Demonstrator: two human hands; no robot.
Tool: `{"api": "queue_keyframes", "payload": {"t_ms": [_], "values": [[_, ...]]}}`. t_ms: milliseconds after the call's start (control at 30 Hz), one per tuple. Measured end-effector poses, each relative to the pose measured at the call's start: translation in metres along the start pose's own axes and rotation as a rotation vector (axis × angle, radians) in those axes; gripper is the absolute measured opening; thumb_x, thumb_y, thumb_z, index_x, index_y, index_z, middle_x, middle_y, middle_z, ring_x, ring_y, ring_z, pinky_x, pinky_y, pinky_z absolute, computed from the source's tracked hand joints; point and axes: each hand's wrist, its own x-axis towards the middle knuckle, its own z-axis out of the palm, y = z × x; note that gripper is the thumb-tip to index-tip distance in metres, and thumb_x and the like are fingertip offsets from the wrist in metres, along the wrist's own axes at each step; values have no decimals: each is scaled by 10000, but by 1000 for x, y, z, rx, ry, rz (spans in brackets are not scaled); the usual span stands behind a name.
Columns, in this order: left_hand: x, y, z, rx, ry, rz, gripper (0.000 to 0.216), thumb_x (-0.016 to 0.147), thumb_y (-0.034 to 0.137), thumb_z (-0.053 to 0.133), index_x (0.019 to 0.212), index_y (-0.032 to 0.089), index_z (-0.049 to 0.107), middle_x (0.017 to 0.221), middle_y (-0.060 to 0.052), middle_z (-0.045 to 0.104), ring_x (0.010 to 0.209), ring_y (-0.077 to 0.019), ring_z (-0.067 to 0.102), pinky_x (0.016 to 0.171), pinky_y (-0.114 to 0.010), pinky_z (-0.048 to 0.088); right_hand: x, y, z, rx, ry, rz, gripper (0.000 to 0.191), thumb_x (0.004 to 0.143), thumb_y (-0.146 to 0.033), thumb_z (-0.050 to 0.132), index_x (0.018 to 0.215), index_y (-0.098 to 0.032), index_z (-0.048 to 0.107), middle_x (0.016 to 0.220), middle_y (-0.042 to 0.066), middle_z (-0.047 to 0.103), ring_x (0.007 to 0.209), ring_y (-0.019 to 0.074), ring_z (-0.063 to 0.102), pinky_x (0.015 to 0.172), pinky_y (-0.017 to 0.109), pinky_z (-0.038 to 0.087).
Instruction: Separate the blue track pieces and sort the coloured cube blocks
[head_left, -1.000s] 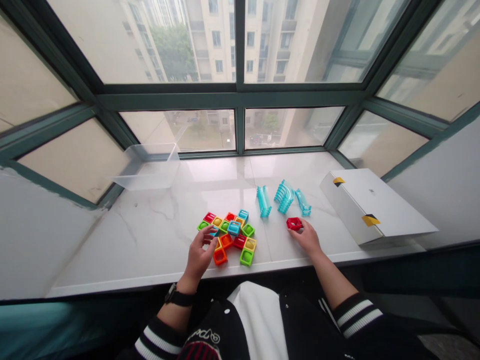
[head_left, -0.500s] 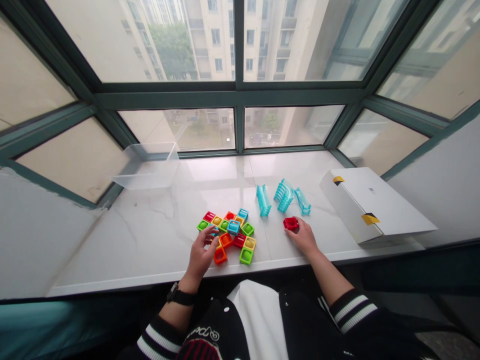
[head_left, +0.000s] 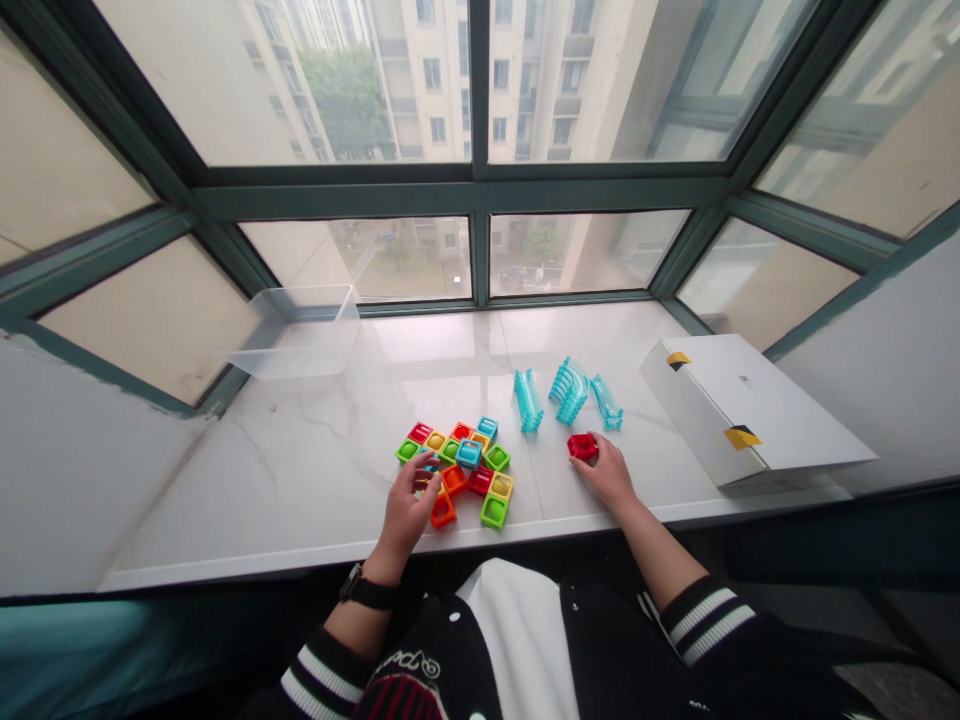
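Observation:
A cluster of several small square plastic blocks [head_left: 469, 465], red, orange, yellow, green and blue, lies on the white marble sill [head_left: 315, 470]. My left hand [head_left: 409, 510] rests at the cluster's left edge, fingers curled onto a block there. My right hand [head_left: 611, 472] lies to the right, its fingers closed on a separate red block [head_left: 582, 446]. Just beyond the red block stand three translucent turquoise ribbed track pieces [head_left: 566, 392].
A clear plastic tub [head_left: 296, 335] sits at the back left of the sill, by the window. A white cardboard box [head_left: 739, 410] with yellow-black tape lies at the right. Window frames enclose the sill on three sides; its front edge runs just before my lap.
My left hand has shifted slightly right, further onto the block cluster. My right hand has nudged the red block a little left and away.

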Motion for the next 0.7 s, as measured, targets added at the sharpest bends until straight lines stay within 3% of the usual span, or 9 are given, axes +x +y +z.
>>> {"api": "queue_keyframes", "payload": {"t_ms": [200, 333, 400, 533, 700], "values": [[2, -2, 4, 81, -2, 61, 394, 957, 386, 680, 1323, 252, 627, 1291, -99, 681, 935, -193, 710, 777, -349, 624, -15, -5, -13, 165, 66, 13, 926, 810, -616, 727, 1562, -172, 423, 1451, 202, 573, 1188, 337, 640, 1027, 526, 547], [5, -1, 11, 161, -38, 97, 417, 955, 369, 676, 1350, 256, 606, 1304, -106, 653, 1020, -221, 703, 857, -391, 622, -33, -29, -31, 261, 238, -67, 693, 907, -550, 658, 1483, -195, 508, 1388, 186, 606, 1221, 328, 629, 974, 508, 578], [7, 0, 18, 193, -69, 104, 450, 948, 367, 687, 1373, 255, 588, 1318, -109, 645, 1072, -241, 698, 929, -429, 609, -40, -45, -38, 312, 240, -145, 518, 953, -490, 627, 1387, -208, 588, 1319, 161, 651, 1175, 306, 657, 950, 487, 591], [12, -1, 32, 230, -89, 91, 552, 913, 403, 737, 1410, 247, 553, 1344, -120, 645, 1199, -296, 670, 1048, -498, 553, -46, -79, -40, 378, -21, -310, 294, 988, -422, 608, 1197, -242, 711, 1177, 115, 732, 1014, 266, 716, 905, 458, 620], [19, -1, 48, 321, -58, 90, 542, 861, 429, 785, 1327, 232, 592, 1285, -126, 669, 1243, -346, 644, 1083, -553, 509, -52, -115, -18, 303, -332, -513, 395, 946, -316, 688, 1340, -299, 708, 1411, 99, 681, 1313, 303, 634, 1139, 530, 526]]}}
